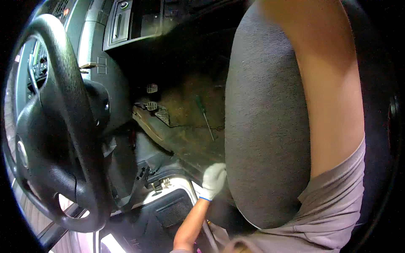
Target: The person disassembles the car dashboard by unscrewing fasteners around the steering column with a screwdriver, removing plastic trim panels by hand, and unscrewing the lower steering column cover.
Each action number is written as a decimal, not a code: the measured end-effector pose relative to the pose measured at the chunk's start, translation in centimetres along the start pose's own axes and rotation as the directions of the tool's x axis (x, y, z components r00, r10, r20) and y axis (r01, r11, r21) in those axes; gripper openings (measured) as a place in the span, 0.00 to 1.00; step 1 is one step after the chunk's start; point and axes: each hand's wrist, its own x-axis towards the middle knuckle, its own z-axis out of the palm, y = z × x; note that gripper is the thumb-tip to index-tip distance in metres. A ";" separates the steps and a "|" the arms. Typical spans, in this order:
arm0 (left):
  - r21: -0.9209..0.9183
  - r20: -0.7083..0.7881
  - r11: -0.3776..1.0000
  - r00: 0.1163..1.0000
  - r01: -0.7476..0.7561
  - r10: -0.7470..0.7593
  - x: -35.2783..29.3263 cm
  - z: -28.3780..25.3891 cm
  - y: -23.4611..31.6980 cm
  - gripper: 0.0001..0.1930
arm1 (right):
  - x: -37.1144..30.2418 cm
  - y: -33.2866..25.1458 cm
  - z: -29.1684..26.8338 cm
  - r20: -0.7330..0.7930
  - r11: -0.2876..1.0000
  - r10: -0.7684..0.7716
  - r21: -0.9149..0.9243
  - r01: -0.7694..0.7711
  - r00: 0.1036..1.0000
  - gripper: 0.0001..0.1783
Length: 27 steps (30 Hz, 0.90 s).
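Observation:
My left hand (214,180), in a white glove with a blue cuff edge, is at the lower edge of the dark grey car seat (265,122), beside the door sill. Its fingers look curled in, and whatever they may hold is hidden. My right forearm (333,88) stretches over the seat toward the top of the picture. The right hand lies beyond the upper edge, out of sight. On the dirty floor mat (181,116), ahead of the seat, rests a screwdriver (205,118) with a dark green handle and thin shaft. Neither hand touches it.
A black steering wheel (80,114) fills the left side, with a key (87,66) in the ignition beside it. Pedals (152,106) stand past the mat. The door panel (173,208) is at the bottom, and a console (122,25) at the top.

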 end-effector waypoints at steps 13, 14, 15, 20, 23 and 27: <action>0.559 -0.680 0.829 0.578 0.011 0.450 22.9 -19.6 19.5 0.56 | -5.3 -8.5 2.1 -0.019 0.958 -0.153 0.242 0.153 0.988 0.13; 0.575 -0.658 0.818 0.595 0.003 0.461 23.5 -21.1 19.4 0.51 | -4.8 -8.8 2.0 -0.032 0.956 -0.153 0.249 0.157 0.988 0.13; 0.571 -0.640 0.821 0.624 -0.003 0.448 24.0 -21.8 19.1 0.46 | -4.8 -8.9 2.2 -0.033 0.956 -0.149 0.251 0.153 0.988 0.13; 0.417 -0.731 0.899 0.637 0.135 0.243 21.7 -22.5 16.3 0.36 | -6.5 -10.1 4.2 -0.019 0.943 -0.151 0.297 0.150 0.988 0.13; 0.418 -0.741 0.902 0.614 0.107 0.270 18.7 -20.1 13.8 0.28 | -7.1 -9.6 5.4 -0.016 0.944 -0.141 0.300 0.140 0.990 0.13; 0.721 -0.549 0.690 0.657 0.061 0.516 11.0 -17.1 7.6 0.26 | -6.5 -9.3 7.5 -0.015 0.943 -0.141 0.303 0.139 0.990 0.14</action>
